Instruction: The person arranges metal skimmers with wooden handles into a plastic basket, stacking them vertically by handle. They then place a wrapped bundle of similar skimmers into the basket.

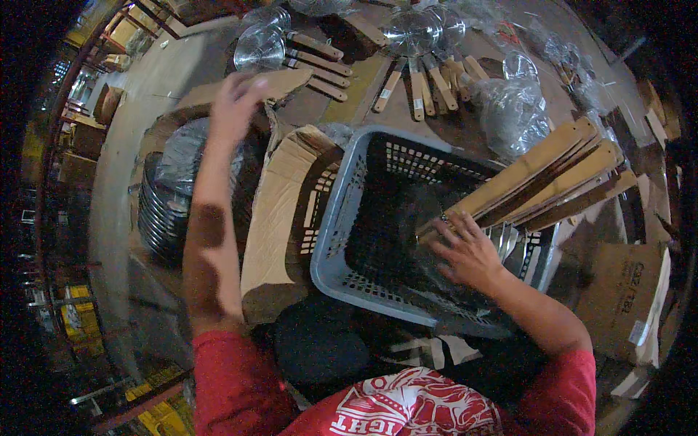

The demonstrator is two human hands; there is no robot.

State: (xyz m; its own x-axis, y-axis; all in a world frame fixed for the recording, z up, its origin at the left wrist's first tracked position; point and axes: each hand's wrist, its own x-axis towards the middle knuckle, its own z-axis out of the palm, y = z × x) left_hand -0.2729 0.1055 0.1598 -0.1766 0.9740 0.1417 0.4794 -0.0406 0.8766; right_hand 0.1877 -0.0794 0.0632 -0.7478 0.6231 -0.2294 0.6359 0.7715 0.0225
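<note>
My left hand (236, 98), smeared by motion, is over a raised flap of the open cardboard box (273, 211); whether it touches the flap I cannot tell. Inside that box stands a stack of dark round pans (163, 211) with clear plastic on top. My right hand (465, 251) lies with its fingers spread on dark, plastic-covered pans in the grey-blue plastic basket (320, 272). Close to its fingertips, several long handles in brown cardboard sleeves (534, 171) stick out over the basket's right side. The palm hides part of the pans.
Beyond the basket, shiny round pans (411, 30) with sleeved handles (429, 87) lie in groups. Crumpled clear plastic (512, 116) lies behind the basket's right side. A closed carton (618, 291) stands at the right, and racks (73, 312) line the left.
</note>
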